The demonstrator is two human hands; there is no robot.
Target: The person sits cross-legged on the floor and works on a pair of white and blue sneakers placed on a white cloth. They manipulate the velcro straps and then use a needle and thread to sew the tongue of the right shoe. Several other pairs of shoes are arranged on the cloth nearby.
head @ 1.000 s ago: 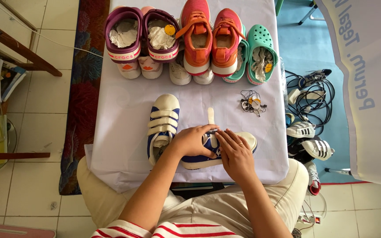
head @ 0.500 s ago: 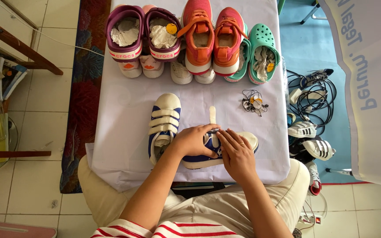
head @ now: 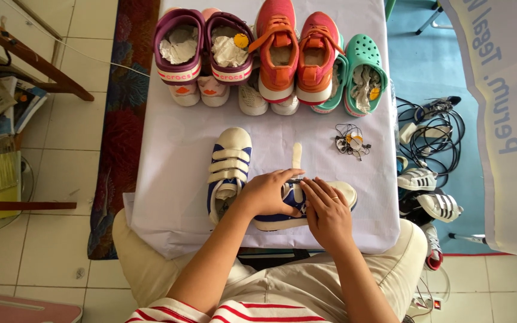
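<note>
Both hands rest on the blue-and-white shoe [head: 330, 200] lying crosswise on the worktop [head: 169, 149], left hand [head: 267, 192] curled over its middle, right hand [head: 327, 209] flat beside, its loose strap [head: 296, 157] pointing away beyond their fingertips.

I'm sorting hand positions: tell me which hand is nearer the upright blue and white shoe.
Left. The left hand lies just beside the upright blue and white shoe, resting on the sideways shoe. The right hand sits farther off, beyond it.
</note>
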